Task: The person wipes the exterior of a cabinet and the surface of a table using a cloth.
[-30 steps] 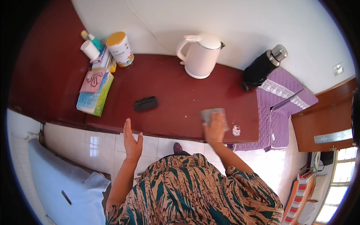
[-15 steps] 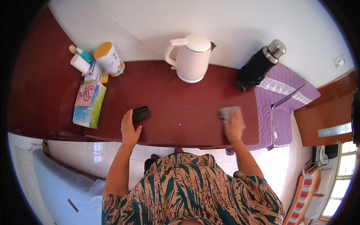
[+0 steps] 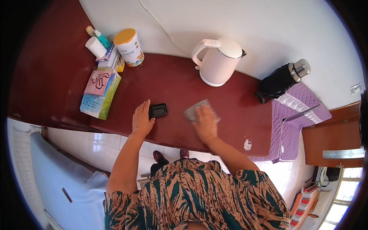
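My right hand [image 3: 206, 122] presses a grey cloth [image 3: 192, 108] against the dark red tabletop [image 3: 172, 82], its fingers smeared a little by motion. Parts of the cloth show at both sides of the fingers; the rest lies under the hand. Further left, my left hand [image 3: 142, 120] rests on the tabletop with its fingers stretched out and nothing held. Just right of those fingers lies a small black oblong case [image 3: 158, 110]. I cannot tell whether the hand touches it.
A pale pink kettle [image 3: 220, 63] and a black-sleeved flask [image 3: 281, 78] stand along the wall. Back left are an orange-lidded tin [image 3: 130, 48], a white roll [image 3: 96, 47], a teal bottle [image 3: 101, 38] and a tissue pack [image 3: 97, 101]. A sticker [image 3: 247, 144] marks the right front.
My right hand has swept the cloth leftward, from the table's right end to the middle. My left hand stays beside the black case. The whole view has shifted and tilted, uncovering the sticker.
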A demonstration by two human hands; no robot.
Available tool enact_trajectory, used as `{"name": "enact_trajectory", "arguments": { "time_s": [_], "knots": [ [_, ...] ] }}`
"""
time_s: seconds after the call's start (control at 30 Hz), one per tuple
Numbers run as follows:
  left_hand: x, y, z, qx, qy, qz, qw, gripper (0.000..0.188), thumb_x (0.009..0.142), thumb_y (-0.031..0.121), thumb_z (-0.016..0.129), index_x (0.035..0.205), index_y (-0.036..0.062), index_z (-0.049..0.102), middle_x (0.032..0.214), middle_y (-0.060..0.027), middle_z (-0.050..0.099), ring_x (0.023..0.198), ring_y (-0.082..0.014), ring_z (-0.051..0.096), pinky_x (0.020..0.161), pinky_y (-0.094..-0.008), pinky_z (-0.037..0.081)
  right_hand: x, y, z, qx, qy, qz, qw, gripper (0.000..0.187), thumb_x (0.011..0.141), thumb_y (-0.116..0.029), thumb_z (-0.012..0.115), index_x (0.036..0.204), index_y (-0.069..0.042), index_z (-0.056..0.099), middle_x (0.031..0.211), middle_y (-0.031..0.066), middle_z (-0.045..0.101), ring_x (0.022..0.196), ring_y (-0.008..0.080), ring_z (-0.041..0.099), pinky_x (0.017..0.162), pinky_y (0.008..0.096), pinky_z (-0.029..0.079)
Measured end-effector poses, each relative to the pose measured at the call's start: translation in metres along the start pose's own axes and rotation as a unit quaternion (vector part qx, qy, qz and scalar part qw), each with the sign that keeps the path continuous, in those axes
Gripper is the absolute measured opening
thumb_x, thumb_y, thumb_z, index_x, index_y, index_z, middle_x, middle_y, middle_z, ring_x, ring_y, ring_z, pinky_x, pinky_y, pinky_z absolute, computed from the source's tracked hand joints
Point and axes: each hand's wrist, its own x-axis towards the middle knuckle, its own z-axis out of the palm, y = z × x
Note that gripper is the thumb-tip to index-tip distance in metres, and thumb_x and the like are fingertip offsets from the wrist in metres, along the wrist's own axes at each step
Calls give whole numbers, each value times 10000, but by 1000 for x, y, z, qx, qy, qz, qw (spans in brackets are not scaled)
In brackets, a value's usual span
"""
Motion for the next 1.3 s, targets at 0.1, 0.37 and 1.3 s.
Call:
{"name": "enact_trajectory", "arguments": {
  "time_s": [0.1, 0.37, 1.3],
  "knots": [
    [0, -10, 14, -40, 24, 9, 999, 762, 780, 92, 717, 1450, 70, 353, 1442, -157, 406, 1327, -338, 378, 1122, -398, 322, -11, -50, 18, 65, -41, -186, 980, 716, 860, -355, 634, 1451, -78, 341, 1514, 175, 297, 1420, 340, 257, 1160, 470, 209],
    [-8, -3, 19, -59, 69, -12, 996, 652, 772, 96, 718, 1361, 32, 446, 1334, -181, 475, 1249, -357, 451, 1077, -410, 375, -40, 82, -28, 9, 26, 84, 996, 658, 847, -269, 660, 1414, -71, 392, 1464, 187, 368, 1388, 366, 300, 1147, 470, 241],
    [-101, 25, 9, -336, 188, 22, 923, 663, 851, -13, 615, 1451, 12, 333, 1396, -170, 494, 1297, -311, 460, 1082, -393, 342, -24, -77, 19, 124, -81, -353, 924, 742, 859, -335, 645, 1469, -67, 319, 1553, 181, 233, 1458, 322, 186, 1170, 463, 174]
  ]
}}
